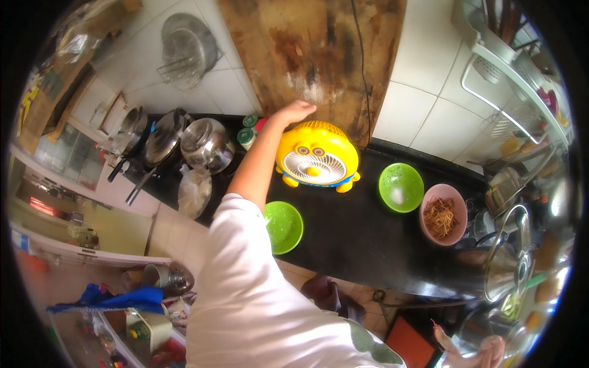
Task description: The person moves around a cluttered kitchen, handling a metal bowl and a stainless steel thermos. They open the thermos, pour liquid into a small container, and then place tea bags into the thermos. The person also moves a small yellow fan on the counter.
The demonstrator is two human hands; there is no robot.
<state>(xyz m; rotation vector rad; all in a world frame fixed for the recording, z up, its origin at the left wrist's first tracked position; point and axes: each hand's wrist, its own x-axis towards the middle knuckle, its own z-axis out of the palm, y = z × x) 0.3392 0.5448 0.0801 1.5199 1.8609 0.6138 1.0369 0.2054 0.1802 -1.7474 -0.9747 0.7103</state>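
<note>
My left hand (297, 112) is just behind the top left of a yellow cartoon-shaped electric fan (314, 156). Its fingers bend toward the wooden board, and whether they touch the fan is unclear. The fan stands on the black countertop (340, 230), with a white grille, two round eyes and small yellow feet. My forearm passes along the fan's left side, above a green bowl (286, 227) that my sleeve partly covers. Right of the fan sit another green bowl (401, 187) with white stuff inside and a pink bowl (428, 230) of brown shreds. My right hand is out of view.
A metal kettle (207, 145), lidded pan (161, 142) and plastic bag (194, 193) stand at left, with green-lidded jars (246, 136) behind my arm. A stained wooden board (313, 55) leans on the tiles; a dark cord (362, 64) hangs before it. A glass lid (506, 262) is at right.
</note>
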